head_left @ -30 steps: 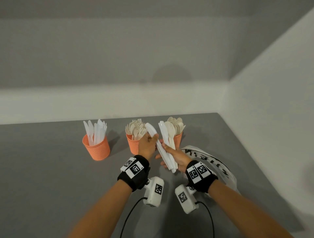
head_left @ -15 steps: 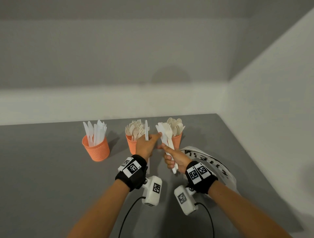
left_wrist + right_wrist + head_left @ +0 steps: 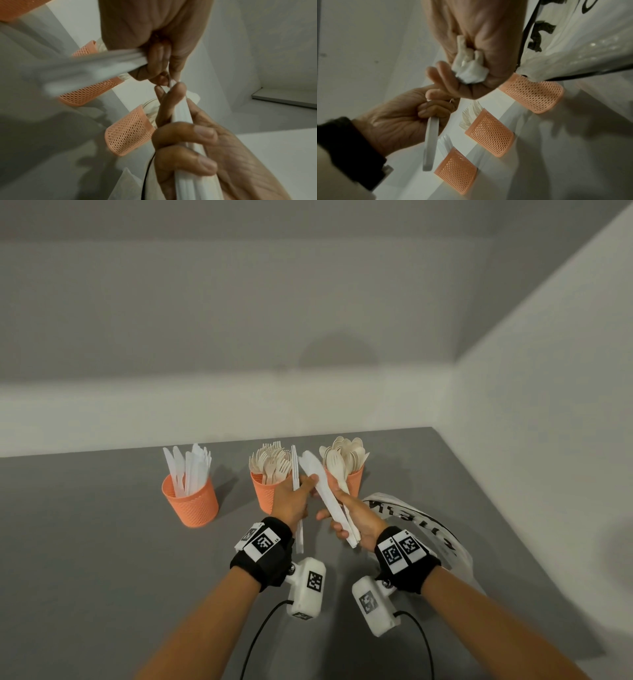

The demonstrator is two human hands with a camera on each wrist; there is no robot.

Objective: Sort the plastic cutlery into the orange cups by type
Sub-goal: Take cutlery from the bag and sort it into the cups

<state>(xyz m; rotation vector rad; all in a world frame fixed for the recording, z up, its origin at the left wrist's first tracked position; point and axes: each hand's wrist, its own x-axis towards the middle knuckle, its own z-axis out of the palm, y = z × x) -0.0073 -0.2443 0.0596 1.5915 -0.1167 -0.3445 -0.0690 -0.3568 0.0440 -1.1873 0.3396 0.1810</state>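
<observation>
Three orange mesh cups stand in a row on the grey table: the left cup (image 3: 191,505) holds white knives, the middle cup (image 3: 262,496) forks, the right cup (image 3: 354,482) spoons. My left hand (image 3: 291,503) grips white knives (image 3: 295,470) upright in front of the fork cup, and its fingertips touch the bundle beside it. My right hand (image 3: 359,522) holds that slanted bundle of white cutlery (image 3: 325,494), knives with a spoon (image 3: 334,463) among them. In the right wrist view the bundle's handle ends (image 3: 469,70) stick out of my fist, and the left hand's knife (image 3: 430,142) hangs below.
A crumpled white plastic bag with black print (image 3: 424,525) lies on the table right of my right hand. The walls meet in a corner behind and to the right of the cups. Bare grey tabletop (image 3: 85,559) stretches left of the knife cup.
My left hand drew knives out of the right hand's bundle and turned them upright. Its fingers have come back against the bundle, which now leans more to the left.
</observation>
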